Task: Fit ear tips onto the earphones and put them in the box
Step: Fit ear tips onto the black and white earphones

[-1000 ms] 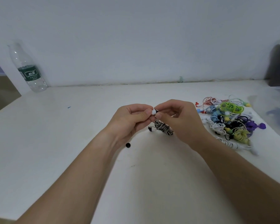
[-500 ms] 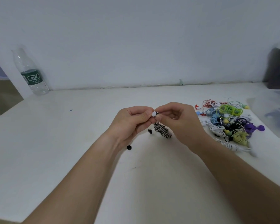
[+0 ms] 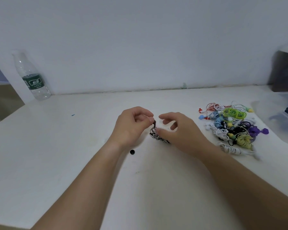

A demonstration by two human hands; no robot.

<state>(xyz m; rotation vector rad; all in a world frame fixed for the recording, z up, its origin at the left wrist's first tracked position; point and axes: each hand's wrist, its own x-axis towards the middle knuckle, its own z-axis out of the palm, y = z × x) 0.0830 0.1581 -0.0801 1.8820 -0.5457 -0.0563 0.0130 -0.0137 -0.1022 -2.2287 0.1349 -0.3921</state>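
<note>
Fingers (image 3: 163,116) of the right hand (image 3: 181,131) have let go and now hang spread and relaxed, drawn back from the left hand (image 3: 131,125). Half a second ago both hands met in a pinch around a white ear tip. The right thumb lies just beside or against the coiled cable; it is hard to say whether it touches.

The left hand's thumb and forefinger are clamped together on the bud end of the striped earphone (image 3: 158,137), held just above the desk (image 3: 73,146) with the wound cable hanging below. The white ear tip no longer shows. It is probably seated on the bud and hidden behind the left thumb, though that cannot be confirmed.

If so, one bud is done. A loose black ear tip (image 3: 132,152) lies on the desk near the left wrist, and the other bud likely comes next. The pile of earphones (image 3: 231,127) waits to the right, with the clear box (image 3: 283,133) beyond it.
</note>
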